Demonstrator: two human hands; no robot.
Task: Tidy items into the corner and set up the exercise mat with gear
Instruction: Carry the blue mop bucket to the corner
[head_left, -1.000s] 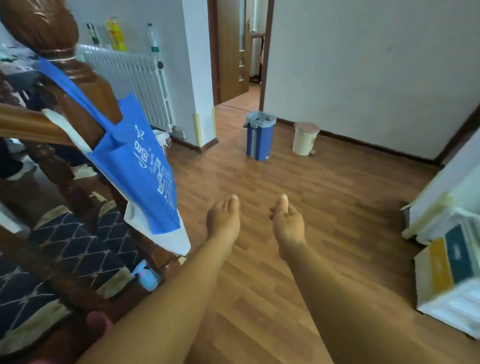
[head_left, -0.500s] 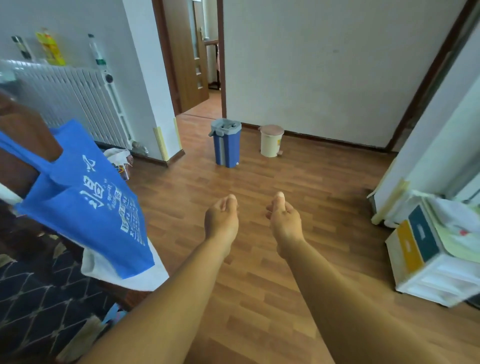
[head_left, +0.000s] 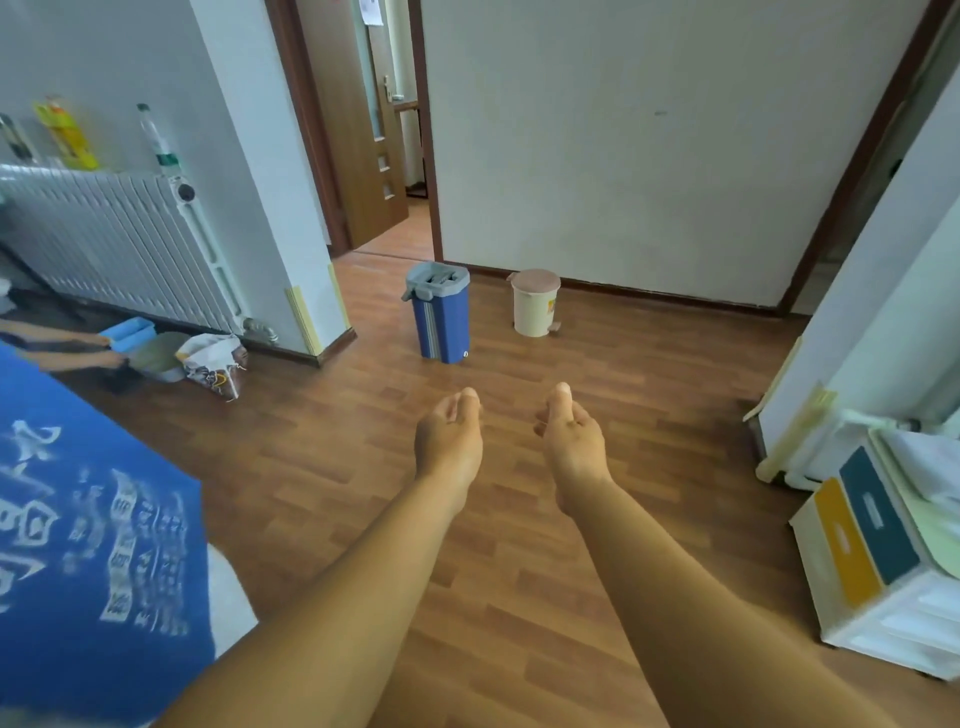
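Note:
My left hand (head_left: 451, 436) and my right hand (head_left: 570, 439) are stretched out side by side above the wooden floor, edge-on, fingers together and loosely curled, with nothing in them. A blue mop bucket (head_left: 440, 318) with a grey top stands on the floor beyond them. A small cream pedal bin (head_left: 535, 302) with a pink lid sits to its right, near the white wall. No exercise mat or gear shows.
A blue printed tote bag (head_left: 88, 545) fills the lower left. A white radiator (head_left: 114, 239) with bottles on top lines the left wall, with a crumpled bag (head_left: 215, 361) below it. A white drawer unit (head_left: 883, 561) stands at right. An open doorway (head_left: 395, 228) lies behind.
The view has swung to the right and forward: the tote bag and wooden post slid out to the left, the bucket and bin came closer. Both hands kept their pose.

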